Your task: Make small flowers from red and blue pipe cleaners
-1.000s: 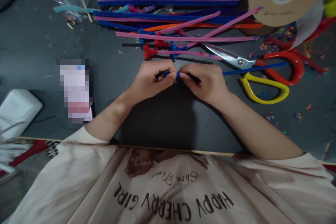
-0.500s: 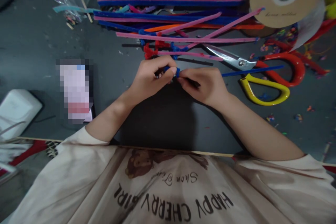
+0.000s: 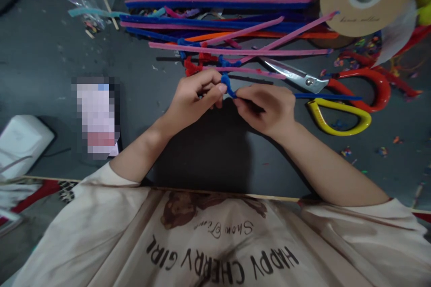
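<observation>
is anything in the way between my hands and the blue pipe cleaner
Nothing visible: the right hand pinches the blue pipe cleaner, and the left hand has its fingertips at the curled end. Past the right hand, its straight tail crosses the scissors' red handle.

Bodyward of the left hand I have open table; past its knuckles fuzzy sticks bar me, and scissors block right of the right hand.
</observation>
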A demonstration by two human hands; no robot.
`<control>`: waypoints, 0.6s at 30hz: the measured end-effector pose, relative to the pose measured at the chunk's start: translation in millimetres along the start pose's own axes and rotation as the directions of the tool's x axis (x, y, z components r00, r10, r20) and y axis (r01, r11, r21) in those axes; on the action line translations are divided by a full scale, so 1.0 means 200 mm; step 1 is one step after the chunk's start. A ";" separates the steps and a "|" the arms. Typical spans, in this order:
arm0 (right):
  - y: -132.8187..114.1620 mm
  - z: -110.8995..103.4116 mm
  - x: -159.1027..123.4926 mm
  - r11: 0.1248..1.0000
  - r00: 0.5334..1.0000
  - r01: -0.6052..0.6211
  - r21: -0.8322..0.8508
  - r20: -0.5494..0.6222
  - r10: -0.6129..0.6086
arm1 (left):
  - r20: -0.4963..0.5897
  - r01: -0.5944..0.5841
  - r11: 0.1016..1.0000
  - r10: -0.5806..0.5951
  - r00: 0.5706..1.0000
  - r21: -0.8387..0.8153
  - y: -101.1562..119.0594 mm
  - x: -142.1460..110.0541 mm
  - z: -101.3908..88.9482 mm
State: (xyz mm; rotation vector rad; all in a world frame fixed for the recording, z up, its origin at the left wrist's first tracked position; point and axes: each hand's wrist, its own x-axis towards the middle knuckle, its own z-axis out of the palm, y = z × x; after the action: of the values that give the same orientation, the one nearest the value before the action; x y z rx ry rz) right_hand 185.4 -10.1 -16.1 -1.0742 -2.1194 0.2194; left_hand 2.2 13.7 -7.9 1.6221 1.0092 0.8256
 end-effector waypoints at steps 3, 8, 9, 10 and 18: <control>0.00 0.01 0.00 1.000 0.999 -0.014 0.011 -0.039 0.014 | 0.007 -0.004 0.999 0.004 1.000 0.034 -0.01 0.01 0.00; 0.01 0.02 0.00 1.000 1.000 -0.011 -0.005 0.011 0.011 | 0.027 -0.016 0.998 0.014 1.000 0.066 -0.01 0.02 0.01; 0.01 0.02 0.00 1.000 1.000 -0.006 -0.011 0.011 0.006 | 0.025 -0.016 0.997 0.015 1.000 0.075 -0.01 0.02 0.01; 0.01 0.02 0.00 1.000 1.000 -0.007 -0.016 0.005 0.007 | 0.023 -0.013 0.997 0.011 1.000 0.082 0.00 0.02 0.01; 0.01 0.02 0.00 0.997 0.997 -0.066 -0.042 -0.035 0.064 | 0.040 0.032 0.990 -0.038 0.998 0.140 0.01 0.01 0.00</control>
State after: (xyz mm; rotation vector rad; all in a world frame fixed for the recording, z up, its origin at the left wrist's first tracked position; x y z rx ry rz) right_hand 183.8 -8.6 -20.5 -1.1651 -2.0691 0.1863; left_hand 4.6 15.3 -5.5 1.7277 1.0815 0.7072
